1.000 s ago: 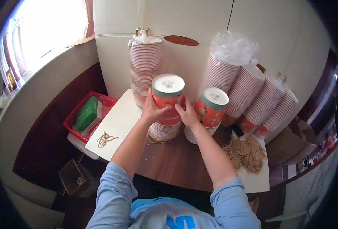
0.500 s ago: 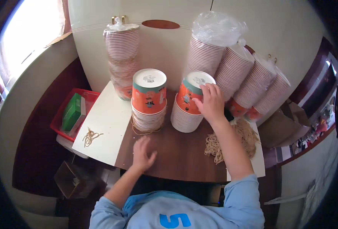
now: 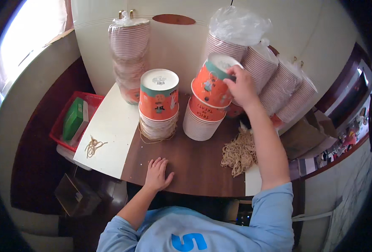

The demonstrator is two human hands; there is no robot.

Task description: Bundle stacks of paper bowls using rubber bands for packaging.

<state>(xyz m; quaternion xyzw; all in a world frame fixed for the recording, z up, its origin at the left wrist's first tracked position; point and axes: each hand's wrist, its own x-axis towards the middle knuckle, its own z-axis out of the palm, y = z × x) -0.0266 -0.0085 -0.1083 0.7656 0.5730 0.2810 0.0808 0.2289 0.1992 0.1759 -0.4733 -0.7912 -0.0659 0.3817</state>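
My right hand grips the upper rim of an orange and teal paper bucket, which is upside down and tilted. It is drawn partly up off another orange bucket, the top of a stack of nested buckets. Left of that stands a second upside-down stack, with an orange bucket on top and tan cord around its lower part. My left hand lies on the brown tabletop near the front edge, fingers stretched out and holding nothing.
Plastic-wrapped bucket stacks stand at the back left and lean at the back right. A heap of tan cords lies on the right, a few loose cords on the left. A red bin with a green box sits beyond the left edge.
My right hand has lifted the top bucket upward and tilted it, baring an orange bucket beneath. My left hand has settled flatter on the tabletop. The view has shifted slightly.
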